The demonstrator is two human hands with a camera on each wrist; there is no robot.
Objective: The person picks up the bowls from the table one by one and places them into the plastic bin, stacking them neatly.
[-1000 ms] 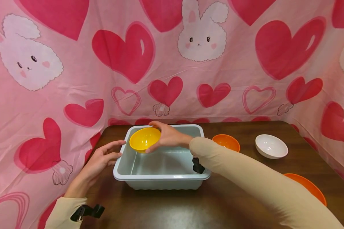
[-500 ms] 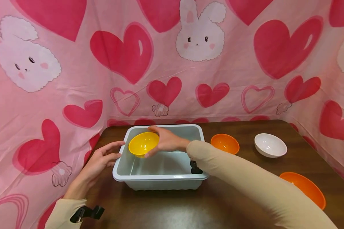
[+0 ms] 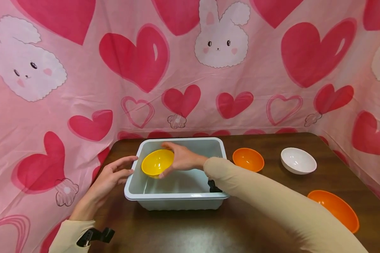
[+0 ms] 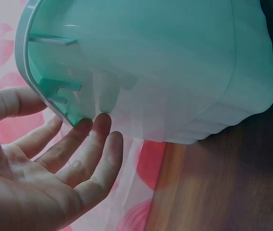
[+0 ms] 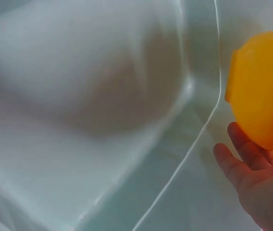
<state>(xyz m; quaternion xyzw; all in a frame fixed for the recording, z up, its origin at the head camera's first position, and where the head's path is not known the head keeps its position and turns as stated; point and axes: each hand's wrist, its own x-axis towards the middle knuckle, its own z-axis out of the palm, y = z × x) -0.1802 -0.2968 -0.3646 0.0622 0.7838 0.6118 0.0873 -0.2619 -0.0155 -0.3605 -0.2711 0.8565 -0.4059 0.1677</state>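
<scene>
My right hand had its grip round the yellow bowl, thumb over the far rim and fingers curled beneath, grasping it. The bowl was tilted, held inside the grey-green tub near its left wall, above the floor of the tub; the right wrist view showed the bowl clear of the tub's inner surface.

My left hand was released, fingers straight and spread, its fingertips at the tub's left outer wall just below the rim. Whether they actually touched the wall I could not tell.

The tub stood on the dark wooden desk. To its right, on the desk, lay a small orange bowl just beside the tub, a white bowl further right, and a larger orange bowl near the desk's right front edge. A pink cloth printed with hearts and rabbits enclosed the desk at the back and sides.
</scene>
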